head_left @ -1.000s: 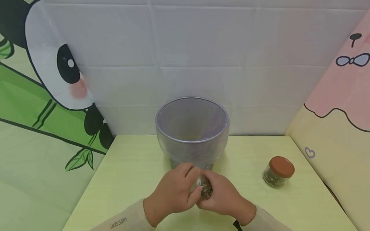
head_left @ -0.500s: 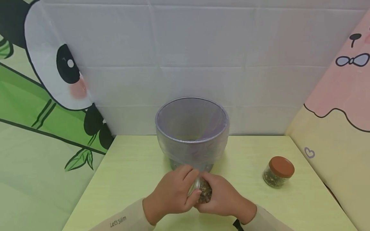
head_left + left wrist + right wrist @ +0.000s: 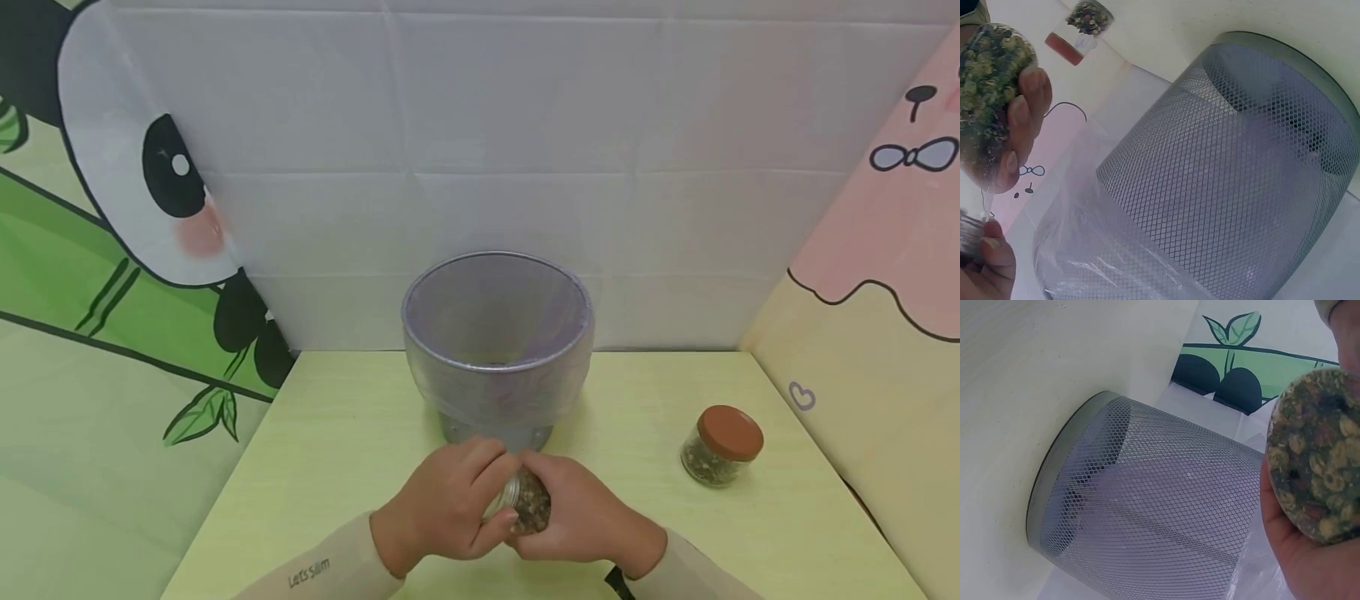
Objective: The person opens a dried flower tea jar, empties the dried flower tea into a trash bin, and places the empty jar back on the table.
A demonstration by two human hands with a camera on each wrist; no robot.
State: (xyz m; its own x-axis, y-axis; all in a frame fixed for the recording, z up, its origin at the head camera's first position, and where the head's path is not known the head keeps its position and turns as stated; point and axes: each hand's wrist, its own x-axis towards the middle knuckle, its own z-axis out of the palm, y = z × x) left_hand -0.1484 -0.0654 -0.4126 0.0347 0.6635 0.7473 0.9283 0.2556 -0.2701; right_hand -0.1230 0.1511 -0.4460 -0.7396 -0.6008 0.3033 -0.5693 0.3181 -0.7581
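Observation:
A clear jar of dried flowers [image 3: 531, 502] is held in both hands above the table, just in front of a mesh bin. My right hand [image 3: 581, 512] grips its filled body; the fingers wrap round it in the left wrist view. Over the jar's ribbed neck end curls my left hand [image 3: 442, 504], the thumb along the near side. Those fingers hide the jar's mouth, so whether a lid is there I cannot tell. In the right wrist view, the jar's rounded bottom [image 3: 1319, 456] faces the camera, packed with yellowish and dark pieces.
The mesh bin [image 3: 1210, 169], lined with a thin translucent bag [image 3: 1104, 244], stands at the back middle of the table [image 3: 322, 433]. A second jar [image 3: 722, 446] with an orange-brown lid stands at the right. A white sheet [image 3: 495, 125] hangs behind.
Both hands have sunk slightly toward me with the jar. The jar has tilted a little, and more of its ribbed neck shows between the hands. Bin and lidded jar stay put.

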